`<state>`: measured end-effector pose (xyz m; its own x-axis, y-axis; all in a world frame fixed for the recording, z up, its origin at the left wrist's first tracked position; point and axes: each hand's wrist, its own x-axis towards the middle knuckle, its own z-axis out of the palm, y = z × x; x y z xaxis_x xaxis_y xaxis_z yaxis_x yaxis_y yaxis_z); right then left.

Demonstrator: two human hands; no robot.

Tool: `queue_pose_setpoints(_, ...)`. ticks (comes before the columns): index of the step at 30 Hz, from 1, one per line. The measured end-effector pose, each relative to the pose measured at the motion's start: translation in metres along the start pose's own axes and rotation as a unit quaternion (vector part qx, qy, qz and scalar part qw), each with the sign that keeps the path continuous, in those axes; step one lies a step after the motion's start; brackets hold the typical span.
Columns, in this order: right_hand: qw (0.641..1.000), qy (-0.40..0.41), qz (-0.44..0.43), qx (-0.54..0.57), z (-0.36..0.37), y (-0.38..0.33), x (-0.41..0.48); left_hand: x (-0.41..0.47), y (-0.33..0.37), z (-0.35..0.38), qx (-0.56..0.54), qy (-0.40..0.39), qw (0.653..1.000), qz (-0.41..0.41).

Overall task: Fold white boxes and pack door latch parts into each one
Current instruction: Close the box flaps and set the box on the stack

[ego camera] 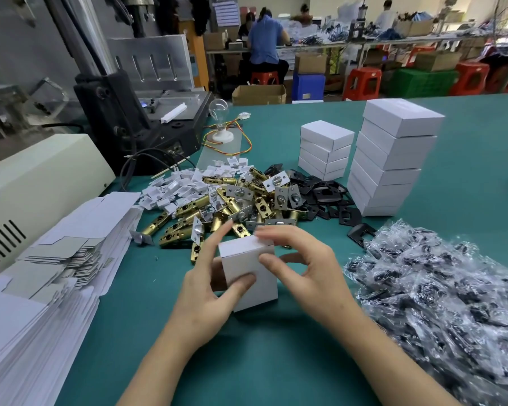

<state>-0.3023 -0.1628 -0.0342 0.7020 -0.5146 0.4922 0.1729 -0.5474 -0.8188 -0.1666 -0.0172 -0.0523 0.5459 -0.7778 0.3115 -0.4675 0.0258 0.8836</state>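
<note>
White box [238, 256]: thin card, likely light, crushable; we grip its sides, left hand [200, 300] pinching it, right hand [311, 268] pinching the top.

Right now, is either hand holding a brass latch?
No: left hand and right hand both hold the white box; brass latches lie piled behind.

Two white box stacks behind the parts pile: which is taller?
The right stack, nearer the bagged parts; it rises well above the short left stack.
</note>
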Motion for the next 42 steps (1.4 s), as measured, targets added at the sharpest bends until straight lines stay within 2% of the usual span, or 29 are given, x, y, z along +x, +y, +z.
queue_pose_setpoints(2,0.999,-0.008,0.021,-0.025,0.003,0.000,-0.002,0.004,-0.001,0.000,-0.035,0.034,0.999,-0.023)
queue_pose_setpoints(4,0.994,-0.022,0.013,-0.110,0.007,-0.002,-0.005,0.006,-0.004,0.001,-0.072,0.072,0.994,-0.045)
queue_pose_setpoints(7,0.966,-0.038,0.006,-0.255,0.021,-0.007,-0.012,0.007,-0.007,0.005,-0.146,0.124,0.977,-0.088)
queue_pose_setpoints(10,0.940,-0.050,0.002,-0.338,0.035,-0.011,-0.017,0.007,-0.007,0.008,-0.200,0.148,0.961,-0.121)
queue_pose_setpoints(12,0.939,-0.037,-0.004,-0.342,0.038,-0.016,-0.017,0.007,-0.005,0.010,-0.236,0.142,0.953,-0.127)
queue_pose_setpoints(16,0.959,0.030,-0.010,-0.282,0.018,-0.034,0.012,0.010,0.002,0.009,-0.346,0.110,0.925,-0.117)
queue_pose_setpoints(21,0.945,0.089,0.061,-0.309,-0.038,-0.035,0.123,0.012,0.003,0.015,-0.298,0.071,0.945,-0.113)
queue_pose_setpoints(24,0.914,0.058,0.128,-0.379,-0.070,-0.018,0.195,0.013,-0.001,0.018,-0.281,0.033,0.953,-0.112)
queue_pose_setpoints(28,0.879,0.007,0.237,-0.414,-0.099,0.008,0.259,0.014,-0.004,0.020,-0.264,-0.010,0.958,-0.108)
queue_pose_setpoints(31,0.854,0.005,0.283,-0.437,-0.110,0.024,0.281,0.014,-0.004,0.024,-0.249,-0.035,0.962,-0.107)
queue_pose_setpoints(38,0.820,-0.006,0.349,-0.453,-0.125,0.053,0.299,0.013,-0.007,0.026,-0.231,-0.074,0.964,-0.108)
queue_pose_setpoints(42,0.788,-0.046,0.322,-0.522,-0.118,0.058,0.300,0.013,-0.008,0.027,-0.223,-0.085,0.965,-0.105)
